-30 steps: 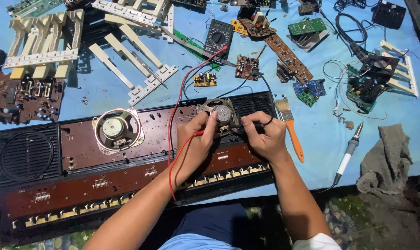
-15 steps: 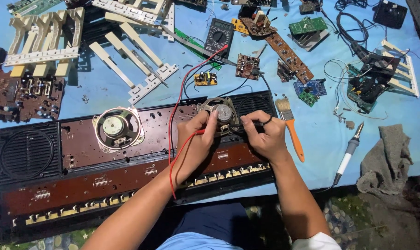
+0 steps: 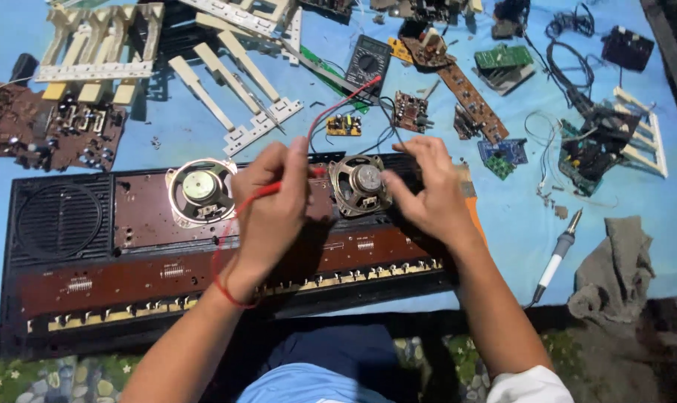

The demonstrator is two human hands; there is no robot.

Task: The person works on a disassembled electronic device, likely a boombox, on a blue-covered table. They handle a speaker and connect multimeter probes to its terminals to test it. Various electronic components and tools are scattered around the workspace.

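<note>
My left hand (image 3: 275, 201) pinches a red test lead (image 3: 338, 104) just left of a small round speaker (image 3: 361, 183). The speaker rests on the open dark red and black keyboard case (image 3: 92, 276). My right hand (image 3: 428, 198) has its fingers closed at the speaker's right rim, where a black lead (image 3: 387, 123) comes down. The lead's tip is hidden under the fingers. Both leads run back to a black multimeter (image 3: 367, 63) on the blue sheet.
A second speaker (image 3: 199, 188) lies on the case to the left. Brown circuit boards (image 3: 47, 127), white key strips (image 3: 234, 89), small green boards (image 3: 502, 58) and loose wires lie around. A soldering iron (image 3: 558, 254) and grey cloth (image 3: 614, 272) are at the right.
My left hand has drawn a little to the left with the red lead, uncovering more of the speaker. My right hand stays at the speaker's right rim.
</note>
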